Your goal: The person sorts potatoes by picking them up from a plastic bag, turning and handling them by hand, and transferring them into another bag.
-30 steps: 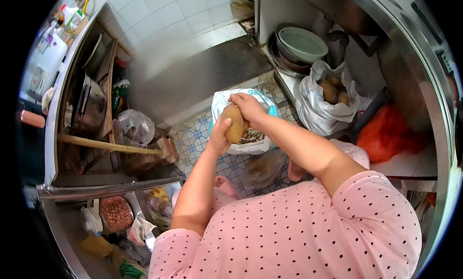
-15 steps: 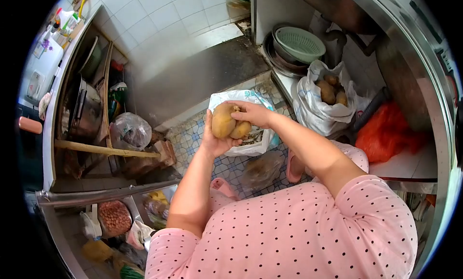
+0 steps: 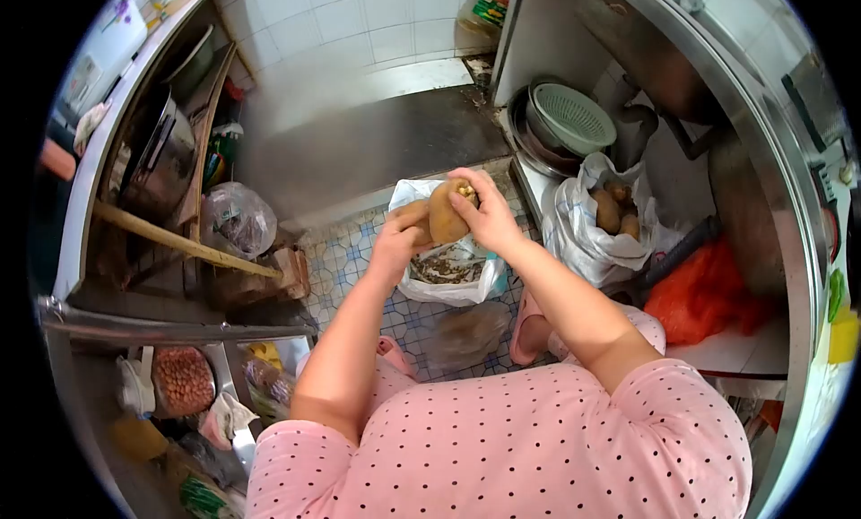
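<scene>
Above an open white plastic bag (image 3: 439, 292), I hold a lumpy brown potato (image 3: 445, 218) between both hands. My right hand (image 3: 491, 216) is closed around its right side, fingers over the top beside pale sprouts (image 3: 466, 193). My left hand (image 3: 395, 250) is wrapped around a smaller brown lump at the left; whether this is a lobe of the same potato or a second one, I cannot tell. Dark, small scraps (image 3: 444, 270) lie inside the bag beneath my hands.
A white sack (image 3: 578, 241) of potatoes stands at the right, beside a red mesh bag (image 3: 704, 295) and a green colander (image 3: 574, 116) stacked on basins. Left are a wooden shelf bar (image 3: 188, 241) and an open drawer with a jar of peanuts (image 3: 184, 380). A clear bag (image 3: 462, 335) lies by my slippers.
The potato has been turned so its sprouted end faces up and right. My left hand has shifted from cupping underneath to gripping the left lump. The camera view has tilted slightly.
</scene>
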Motion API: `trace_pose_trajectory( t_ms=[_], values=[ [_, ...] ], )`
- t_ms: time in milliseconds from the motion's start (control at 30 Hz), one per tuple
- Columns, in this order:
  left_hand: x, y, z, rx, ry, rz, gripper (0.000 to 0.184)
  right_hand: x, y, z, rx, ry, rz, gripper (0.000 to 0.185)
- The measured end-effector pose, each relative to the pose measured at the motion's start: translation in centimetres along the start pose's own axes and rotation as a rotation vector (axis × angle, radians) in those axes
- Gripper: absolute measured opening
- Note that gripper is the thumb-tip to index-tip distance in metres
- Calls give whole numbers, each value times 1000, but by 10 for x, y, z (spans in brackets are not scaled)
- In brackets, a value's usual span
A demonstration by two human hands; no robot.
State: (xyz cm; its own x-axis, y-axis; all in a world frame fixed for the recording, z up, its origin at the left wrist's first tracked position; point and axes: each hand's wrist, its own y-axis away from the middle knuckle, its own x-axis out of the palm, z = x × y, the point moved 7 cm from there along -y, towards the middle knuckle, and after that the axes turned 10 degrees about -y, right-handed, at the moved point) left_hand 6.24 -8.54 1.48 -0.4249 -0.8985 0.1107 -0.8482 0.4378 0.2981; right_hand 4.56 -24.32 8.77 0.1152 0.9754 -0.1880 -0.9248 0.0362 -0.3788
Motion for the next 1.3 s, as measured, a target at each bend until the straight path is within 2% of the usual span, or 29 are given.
trace_pose_trajectory(
  t_ms=[67,167,200,300,333,433,533,733,833,933,1033,1133,1233,1267,1300],
  values=[
    [10,1,1,4,148,151,37,8,3,6,-35,54,8,31],
    [23,3,-7,24,-218,218,42,22,4,9,-35,68,79,29],
    [24,4,-8,65,-283,194,42,27,5,11,-87,85,100,27],
    [17,0,3,7,-381,172,35,34,4,-7,50,-27,136,25],
    [15,-1,4,72,-393,165,39,36,3,-8,24,-2,122,23],
    [6,-5,6,197,-607,7,54,36,0,-20,156,-32,74,20],
    [4,3,-3,155,-650,3,67,38,0,-29,178,-97,10,21],
    [3,6,-3,156,-640,-58,70,41,-2,-46,294,-216,-15,21],
    [7,6,2,222,-794,-121,70,42,2,-66,518,-512,-106,20],
    [7,5,6,142,-806,-53,70,47,7,-64,523,-607,-107,19],
    [7,11,7,94,-700,-55,66,49,15,-55,670,-970,-168,17],
    [9,9,13,-81,-289,80,60,39,18,-57,668,-1121,-183,18],
    [3,8,3,-48,-224,33,57,25,21,-73,635,-799,-122,21],
    [0,6,1,-14,-206,10,59,23,26,-79,697,-714,-79,25],
    [-3,4,0,20,-186,-13,61,21,21,-75,562,-632,-58,26]
  ],
)
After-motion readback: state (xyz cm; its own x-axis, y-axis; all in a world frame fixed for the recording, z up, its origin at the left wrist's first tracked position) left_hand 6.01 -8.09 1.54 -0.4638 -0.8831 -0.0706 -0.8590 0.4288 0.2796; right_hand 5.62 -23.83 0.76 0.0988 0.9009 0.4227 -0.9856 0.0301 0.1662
